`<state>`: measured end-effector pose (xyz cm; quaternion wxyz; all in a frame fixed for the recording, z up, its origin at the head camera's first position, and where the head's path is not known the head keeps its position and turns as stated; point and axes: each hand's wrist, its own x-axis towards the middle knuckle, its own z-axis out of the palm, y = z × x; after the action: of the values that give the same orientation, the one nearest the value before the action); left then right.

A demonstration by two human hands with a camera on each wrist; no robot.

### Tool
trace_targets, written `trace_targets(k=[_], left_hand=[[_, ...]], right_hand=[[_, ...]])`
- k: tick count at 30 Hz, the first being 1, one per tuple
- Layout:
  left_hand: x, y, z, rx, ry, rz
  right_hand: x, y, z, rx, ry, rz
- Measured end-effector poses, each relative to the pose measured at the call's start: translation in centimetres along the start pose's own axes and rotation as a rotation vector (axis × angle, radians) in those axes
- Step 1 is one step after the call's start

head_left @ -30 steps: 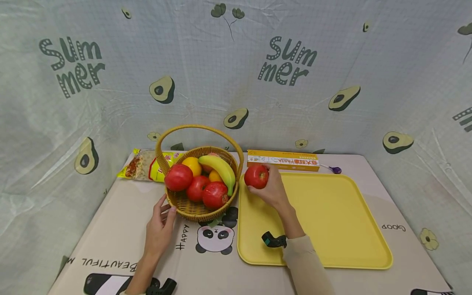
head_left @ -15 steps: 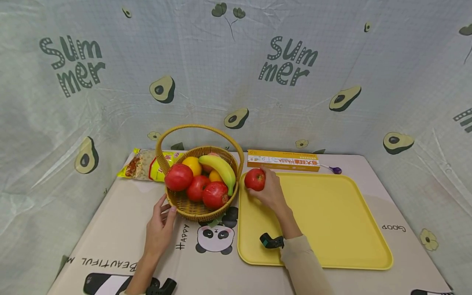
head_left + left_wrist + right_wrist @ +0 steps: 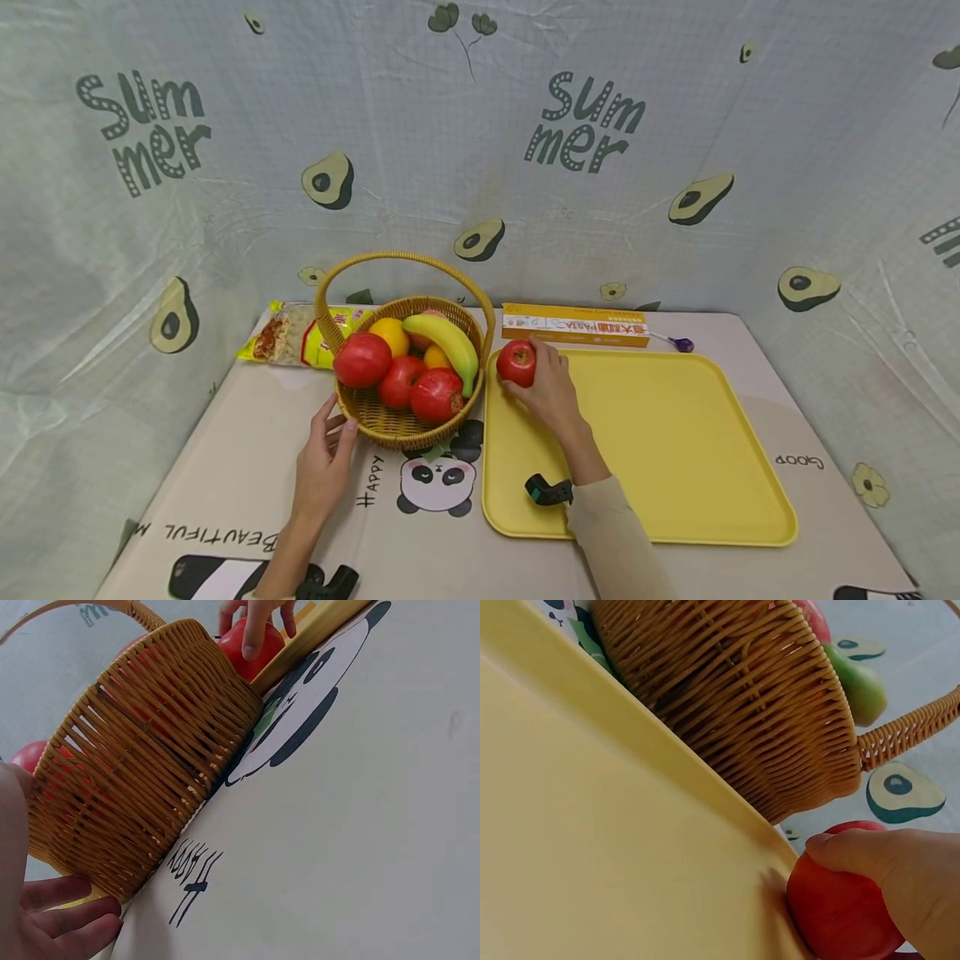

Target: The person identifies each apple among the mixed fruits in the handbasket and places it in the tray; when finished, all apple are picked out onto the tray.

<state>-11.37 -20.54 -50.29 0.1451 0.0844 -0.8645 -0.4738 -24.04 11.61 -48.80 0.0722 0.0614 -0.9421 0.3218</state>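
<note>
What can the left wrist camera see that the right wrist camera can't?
Only the left wrist view shows the left hand by the basket and the word "Happy" on the table covering.

Only the right wrist view shows the banana's green end poking out and avocado prints on the backdrop.

Both show the basket, the right hand holding the red apple, some yellow tray and some panda print.

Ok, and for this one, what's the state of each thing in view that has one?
Basket: upright, loaded with fruit
Banana: lying atop other fruit
Tray: lying flat
Pasta box: lying down
Yellow packet: lying down, partly hidden
Red apple: held; contact with tray unclear
Right hand: gripping that apple
Left hand: touching the basket
</note>
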Motion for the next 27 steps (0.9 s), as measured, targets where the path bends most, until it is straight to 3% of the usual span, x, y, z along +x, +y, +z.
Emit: trace_targets(k=[9,27], left_hand=[[-0.2,-0.1,0.1,0.0,-0.001,-0.01],[0.0,-0.1,-0.1,-0.01,-0.001,0.016]], right_hand=[[-0.2,0.3,-0.2,0.043,-0.009,0.009],[0.2,-0.8,-2.3,0.102,0.063,-0.004]])
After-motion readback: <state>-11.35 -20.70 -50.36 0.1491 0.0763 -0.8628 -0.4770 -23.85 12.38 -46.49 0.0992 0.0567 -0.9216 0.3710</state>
